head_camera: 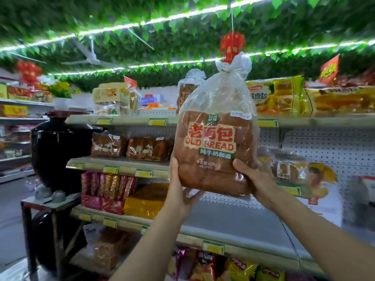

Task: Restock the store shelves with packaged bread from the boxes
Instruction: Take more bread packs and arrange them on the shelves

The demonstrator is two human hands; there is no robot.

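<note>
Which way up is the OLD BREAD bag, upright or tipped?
Upright. The OLD BREAD bag has its tied neck at the top and its label reads level; the left hand and right hand grip its bottom corners.

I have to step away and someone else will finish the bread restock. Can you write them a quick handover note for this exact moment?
Left hand: grips the lower left corner of the Old Bread bag.
Right hand: grips the bag's lower right edge.
The bag is held upright in the air in front of the shelves, tied top up, not yet set down.
Done: another tied bread bag already stands on the top shelf; wrapped loaves sit on the second shelf.
Left: place this bag; the top shelf looks the likely spot. The boxes are not in view, so remaining stock is unknown.
</note>
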